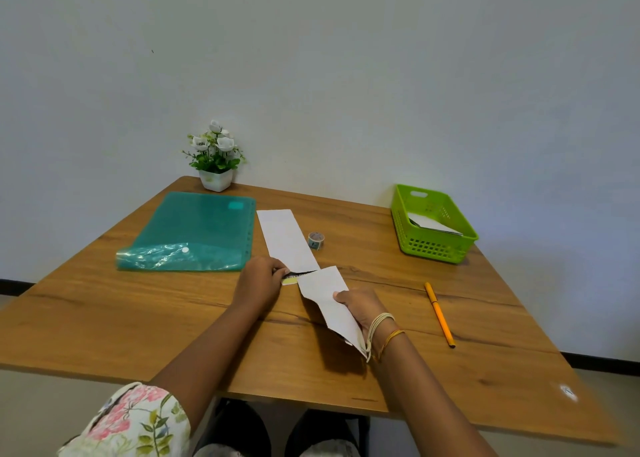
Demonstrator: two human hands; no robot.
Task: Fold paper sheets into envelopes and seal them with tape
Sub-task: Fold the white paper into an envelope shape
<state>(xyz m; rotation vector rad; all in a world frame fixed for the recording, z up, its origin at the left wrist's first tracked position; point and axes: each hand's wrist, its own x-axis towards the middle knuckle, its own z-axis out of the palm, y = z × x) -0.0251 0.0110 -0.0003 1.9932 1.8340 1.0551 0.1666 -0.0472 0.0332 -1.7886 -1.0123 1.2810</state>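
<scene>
A long white folded paper strip [285, 236] lies on the wooden table [138, 318], running from the middle toward the back. My left hand [261, 280] presses on its near end, fingers closed over a small yellow and black object [290, 279] partly hidden under the paper. My right hand [362, 307] grips the near part of the paper [329, 300], which is bent up off the table and tilted. A small roll of tape [316, 240] stands just right of the strip.
A teal plastic folder [194, 235] lies at the left. A white pot of flowers [215, 158] stands at the back. A green basket [433, 224] with folded paper inside sits at the back right. An orange pencil [440, 314] lies at the right.
</scene>
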